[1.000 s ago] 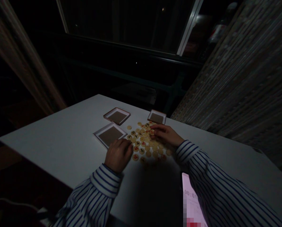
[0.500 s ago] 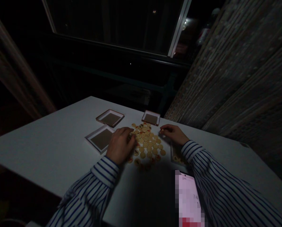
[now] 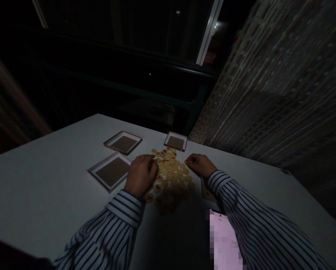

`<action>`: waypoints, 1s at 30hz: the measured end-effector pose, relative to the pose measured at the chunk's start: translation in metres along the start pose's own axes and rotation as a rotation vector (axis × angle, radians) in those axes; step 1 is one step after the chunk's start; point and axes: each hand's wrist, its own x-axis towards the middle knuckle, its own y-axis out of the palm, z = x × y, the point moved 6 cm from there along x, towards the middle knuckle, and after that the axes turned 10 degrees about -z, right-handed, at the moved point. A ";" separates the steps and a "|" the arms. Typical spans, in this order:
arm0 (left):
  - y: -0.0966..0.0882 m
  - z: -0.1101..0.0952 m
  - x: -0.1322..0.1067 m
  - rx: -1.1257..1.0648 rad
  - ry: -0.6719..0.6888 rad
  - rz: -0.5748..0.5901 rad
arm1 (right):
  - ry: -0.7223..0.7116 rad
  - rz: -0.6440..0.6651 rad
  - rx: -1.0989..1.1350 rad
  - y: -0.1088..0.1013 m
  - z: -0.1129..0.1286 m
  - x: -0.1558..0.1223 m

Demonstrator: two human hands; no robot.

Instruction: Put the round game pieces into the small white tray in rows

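**A:** Where are the discs?

**B:** The round cream xiangqi pieces (image 3: 170,172) lie in one loose layer on the white worktop (image 3: 44,187), faces up, probably so their red and black characters stay readable.

**A:** And the hands?

**B:** The left hand (image 3: 141,175) curls down on the heap's left edge, though whether it grips a piece is hidden. The right hand (image 3: 200,165) sits off the heap's right edge, fingertips pinched; I can't tell if anything's between them.

**A:** Those trays?

**B:** Three white-rimmed square trays (image 3: 98,161) with brown bases sit just beyond the heap, seemingly within easy reach. A fourth tray (image 3: 202,185) beside the right forearm holds a few pieces.
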 end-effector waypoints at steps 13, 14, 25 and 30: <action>0.000 -0.006 0.000 0.012 0.004 0.016 | -0.094 0.051 -0.076 -0.001 0.023 0.007; 0.000 -0.006 0.000 0.014 0.007 0.019 | -0.107 0.043 -0.069 -0.002 0.030 0.009; 0.000 -0.005 0.001 0.000 0.002 0.009 | -0.258 0.033 -0.049 0.018 0.086 0.033; 0.002 -0.005 0.001 -0.005 0.010 0.003 | -0.220 0.066 -0.032 0.025 0.081 0.035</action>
